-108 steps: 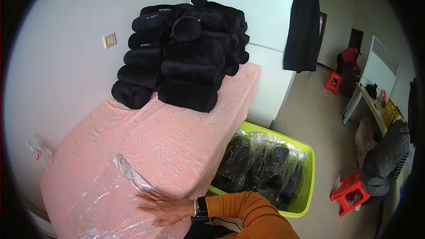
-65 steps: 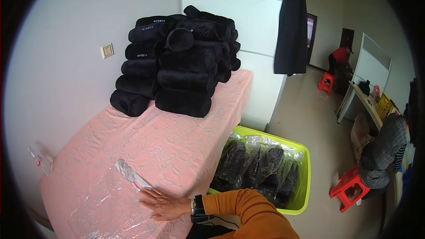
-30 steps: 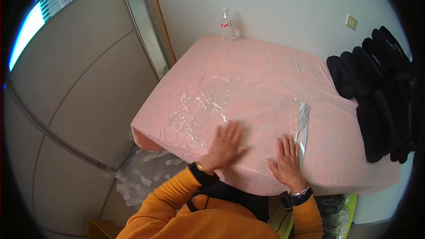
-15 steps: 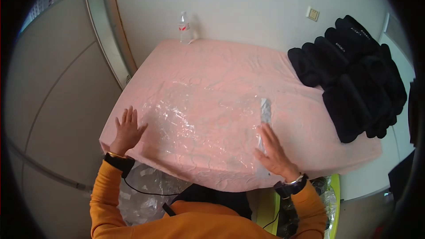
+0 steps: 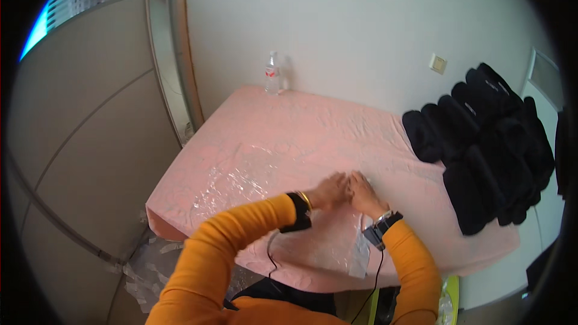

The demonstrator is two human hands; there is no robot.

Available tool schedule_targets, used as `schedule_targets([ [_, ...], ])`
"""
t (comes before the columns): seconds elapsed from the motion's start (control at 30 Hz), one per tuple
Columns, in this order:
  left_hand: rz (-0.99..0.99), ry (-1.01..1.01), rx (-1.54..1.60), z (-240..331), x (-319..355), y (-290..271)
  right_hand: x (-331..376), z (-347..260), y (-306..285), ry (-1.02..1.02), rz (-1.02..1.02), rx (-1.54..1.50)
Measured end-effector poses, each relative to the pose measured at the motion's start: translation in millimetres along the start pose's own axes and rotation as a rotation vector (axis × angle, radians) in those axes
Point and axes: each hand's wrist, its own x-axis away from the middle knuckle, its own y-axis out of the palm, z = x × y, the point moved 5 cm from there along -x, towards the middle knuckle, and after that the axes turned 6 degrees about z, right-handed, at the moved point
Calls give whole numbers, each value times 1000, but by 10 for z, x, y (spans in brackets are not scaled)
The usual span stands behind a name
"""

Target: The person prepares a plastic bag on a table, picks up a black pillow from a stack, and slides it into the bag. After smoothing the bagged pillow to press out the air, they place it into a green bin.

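Observation:
A clear plastic bag (image 5: 241,183) lies spread over the pink cloth, glinting on its left side. Along its right edge runs a pale strip (image 5: 359,257), partly covered by my right forearm and hand. My left hand (image 5: 330,191) reaches across the bag, fingers drawn together at the strip's far end. There its fingertips meet those of my right hand (image 5: 365,196), which is closed over the bag's edge. What lies between the left fingertips is hidden.
A pink cloth covers the table (image 5: 337,117). Several black padded items (image 5: 487,150) are piled at the right. A clear bottle (image 5: 272,73) stands at the far edge by the wall. Below the table are crumpled plastic (image 5: 150,268) at the left and a yellow-green bin (image 5: 453,292) at the right.
My left hand has crossed from the table's left side to my right hand at the strip. Both hands were flat and open; their fingers are now drawn together. The view has shifted.

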Motion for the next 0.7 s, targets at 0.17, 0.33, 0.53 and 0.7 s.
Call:
schedule_targets([
  [0.17,-80,15,24,231,339,323,669,344,155,112,-39,184],
  [0.33,-71,-244,-188,-861,651,-620,620,144,-184,167,-95,256],
  [0.53,-45,-558,-265,-1652,1184,-1466,392,250,-379,124,-8,286],
  [0.7,-23,-689,-430,-1662,1133,-1550,408,383,-489,215,1,36],
])
